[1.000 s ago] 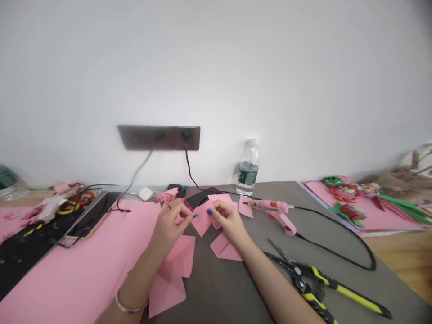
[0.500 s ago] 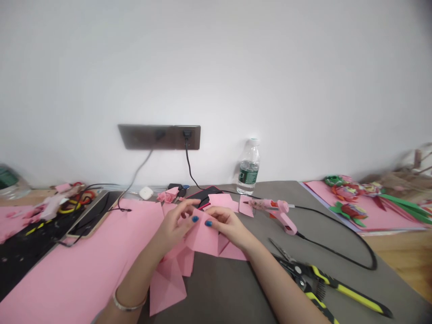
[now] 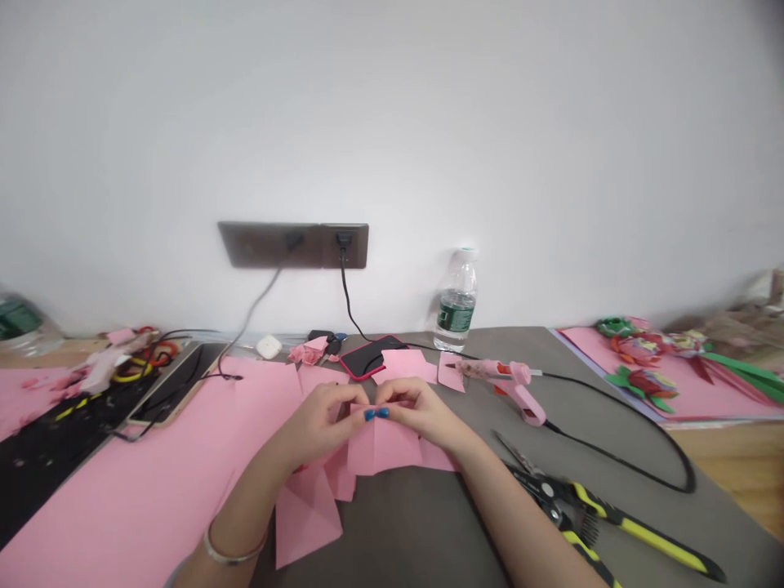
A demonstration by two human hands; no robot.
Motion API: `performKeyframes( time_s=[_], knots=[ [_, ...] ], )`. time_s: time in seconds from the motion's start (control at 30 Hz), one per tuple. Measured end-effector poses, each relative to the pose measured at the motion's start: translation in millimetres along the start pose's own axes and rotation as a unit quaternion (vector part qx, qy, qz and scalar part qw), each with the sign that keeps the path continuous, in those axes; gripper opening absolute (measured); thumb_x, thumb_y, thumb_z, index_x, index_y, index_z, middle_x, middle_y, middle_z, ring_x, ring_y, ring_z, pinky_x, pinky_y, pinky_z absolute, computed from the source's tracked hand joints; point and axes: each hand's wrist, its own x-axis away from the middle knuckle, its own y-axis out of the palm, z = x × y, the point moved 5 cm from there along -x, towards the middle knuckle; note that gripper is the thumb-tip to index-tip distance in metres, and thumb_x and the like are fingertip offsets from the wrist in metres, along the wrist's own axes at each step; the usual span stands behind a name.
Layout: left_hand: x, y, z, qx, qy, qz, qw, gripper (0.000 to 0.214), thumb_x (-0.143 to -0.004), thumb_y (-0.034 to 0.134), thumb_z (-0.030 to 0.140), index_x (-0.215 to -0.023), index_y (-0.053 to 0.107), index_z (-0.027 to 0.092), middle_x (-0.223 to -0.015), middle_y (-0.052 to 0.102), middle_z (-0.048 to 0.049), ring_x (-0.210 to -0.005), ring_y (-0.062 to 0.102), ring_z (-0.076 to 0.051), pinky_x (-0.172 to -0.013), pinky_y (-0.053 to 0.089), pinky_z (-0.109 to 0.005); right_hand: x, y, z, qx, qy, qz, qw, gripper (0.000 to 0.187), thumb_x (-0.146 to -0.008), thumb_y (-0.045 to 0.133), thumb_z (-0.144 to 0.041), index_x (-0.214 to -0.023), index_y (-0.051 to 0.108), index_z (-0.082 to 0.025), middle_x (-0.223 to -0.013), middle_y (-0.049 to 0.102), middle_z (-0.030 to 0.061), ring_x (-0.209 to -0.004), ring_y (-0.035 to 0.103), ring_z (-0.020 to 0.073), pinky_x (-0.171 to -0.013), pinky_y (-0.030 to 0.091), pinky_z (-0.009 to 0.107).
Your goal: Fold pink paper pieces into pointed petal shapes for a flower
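Note:
A creased square of pink paper (image 3: 389, 446) hangs from both hands above the grey table mat. My left hand (image 3: 324, 418) pinches its top edge between thumb and bent fingers. Right beside it, thumb tips nearly touching, my right hand (image 3: 417, 408) pinches the same edge. Behind the fingers, part of the paper's upper edge is hidden. Other folded pink paper pieces (image 3: 306, 518) lie beneath and to the left of my hands. Small pink paper squares (image 3: 407, 363) rest just beyond them.
A pink glue gun (image 3: 499, 374) with a black cord lies to the right, near yellow-handled pliers (image 3: 569, 498). A water bottle (image 3: 456, 304) stands by the wall. Phones (image 3: 177, 384) and a large pink sheet (image 3: 153, 490) are left; paper flowers (image 3: 643, 384) sit far right.
My hands have drawn together along the paper's top edge, the left thumb now close to the right thumb. The left fingers have curled down, and the view has shifted slightly.

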Motion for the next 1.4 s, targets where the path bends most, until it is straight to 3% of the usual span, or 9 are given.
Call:
performKeyframes(
  time_s=[0.2, 0.4, 0.5, 0.57, 0.77, 0.97, 1.13, 1.27, 1.4],
  knots=[
    [1.7, 2.2, 3.5, -0.041, 0.035, -0.016, 0.998, 0.034, -0.097, 0.048, 0.039, -0.069, 0.054, 0.02, -0.065, 0.047, 0.0025, -0.062, 0.041, -0.014, -0.059, 0.034, -0.027, 0.3, 1.9, 3.3, -0.043, 0.028, -0.008, 0.999, 0.029, -0.078, 0.078, -0.045, -0.07, 0.07, -0.018, -0.068, 0.064, 0.0003, -0.063, 0.054, 0.014, -0.062, 0.044, 0.026],
    [2.3, -3.5, 3.7, -0.05, 0.055, 0.035, 0.997, 0.027, -0.098, 0.048, 0.034, -0.077, 0.059, 0.021, -0.072, 0.059, 0.0002, -0.069, 0.052, -0.017, -0.068, 0.042, -0.029, -2.3, -5.3, 8.0, -0.067, 0.03, 0.06, 0.995, 0.03, -0.076, 0.08, -0.046, -0.068, 0.07, -0.018, -0.065, 0.062, -0.0011, -0.06, 0.052, 0.0127, -0.059, 0.041, 0.025],
    [2.2, -5.0, -2.3, -0.048, 0.038, 0.049, 0.997, 0.012, -0.092, 0.06, 0.032, -0.087, 0.064, 0.022, -0.085, 0.067, -0.0016, -0.08, 0.059, -0.019, -0.076, 0.045, -0.03, -3.0, -10.6, 12.6, -0.091, 0.038, 0.097, 0.99, 0.032, -0.072, 0.083, -0.046, -0.068, 0.069, -0.018, -0.066, 0.064, -0.0007, -0.058, 0.053, 0.0125, -0.057, 0.04, 0.025],
    [1.7, -7.3, -6.8, -0.051, 0.02, 0.069, 0.996, 0.011, -0.088, 0.064, 0.031, -0.093, 0.066, 0.022, -0.088, 0.068, -0.0021, -0.084, 0.06, -0.021, -0.077, 0.047, -0.031, -3.3, -14.4, 15.4, -0.108, 0.039, 0.125, 0.986, 0.035, -0.069, 0.085, -0.049, -0.068, 0.068, -0.018, -0.066, 0.064, -0.0007, -0.057, 0.052, 0.0122, -0.055, 0.04, 0.024],
    [0.0, -21.1, -7.2, -0.058, 0.011, 0.169, 0.984, 0.016, -0.091, 0.056, 0.031, -0.082, 0.063, 0.019, -0.075, 0.058, -0.0001, -0.07, 0.054, -0.017, -0.065, 0.043, -0.027, -4.6, -18.8, 20.4, -0.161, 0.044, 0.191, 0.967, 0.039, -0.069, 0.082, -0.055, -0.075, 0.068, -0.019, -0.068, 0.064, 0.0005, -0.06, 0.056, 0.0147, -0.057, 0.043, 0.025],
    [1.2, -28.2, -7.1, -0.055, 0.042, 0.207, 0.976, 0.014, -0.091, 0.056, 0.026, -0.084, 0.066, 0.02, -0.08, 0.065, -0.0017, -0.076, 0.057, -0.018, -0.072, 0.046, -0.028, -4.6, -22.4, 22.2, -0.185, 0.024, 0.254, 0.949, 0.036, -0.07, 0.083, -0.05, -0.083, 0.069, -0.02, -0.079, 0.069, 0.0012, -0.07, 0.061, 0.0172, -0.061, 0.046, 0.026],
    [2.8, -31.8, -12.3, -0.043, 0.011, 0.248, 0.968, 0.008, -0.083, 0.067, 0.028, -0.085, 0.068, 0.02, -0.081, 0.067, -0.0015, -0.078, 0.058, -0.019, -0.074, 0.046, -0.029, -2.9, -21.7, 20.2, -0.18, 0.011, 0.276, 0.944, 0.035, -0.073, 0.08, -0.05, -0.089, 0.07, -0.021, -0.083, 0.072, 0.0021, -0.079, 0.065, 0.0205, -0.067, 0.049, 0.028],
    [1.2, -30.0, -15.2, 0.021, 0.001, 0.243, 0.97, 0.009, -0.075, 0.075, 0.025, -0.072, 0.069, 0.02, -0.071, 0.066, -0.0002, -0.072, 0.057, -0.019, -0.072, 0.046, -0.029, -1.7, -24.0, 22.7, -0.164, 0.001, 0.308, 0.937, 0.034, -0.076, 0.077, -0.05, -0.092, 0.067, -0.022, -0.079, 0.07, 0.0, -0.071, 0.063, 0.018, -0.062, 0.049, 0.027],
    [5.8, -45.3, -22.6, 0.069, 0.015, 0.329, 0.942, 0.013, -0.079, 0.072, 0.032, -0.077, 0.069, 0.02, -0.08, 0.07, -0.0031, -0.082, 0.062, -0.02, -0.08, 0.049, -0.031, 0.2, -32.9, 25.1, -0.155, -0.012, 0.351, 0.923, 0.035, -0.081, 0.07, -0.056, -0.094, 0.057, -0.026, -0.07, 0.063, -0.0048, -0.054, 0.054, 0.0132, -0.048, 0.04, 0.022]
  ],
)
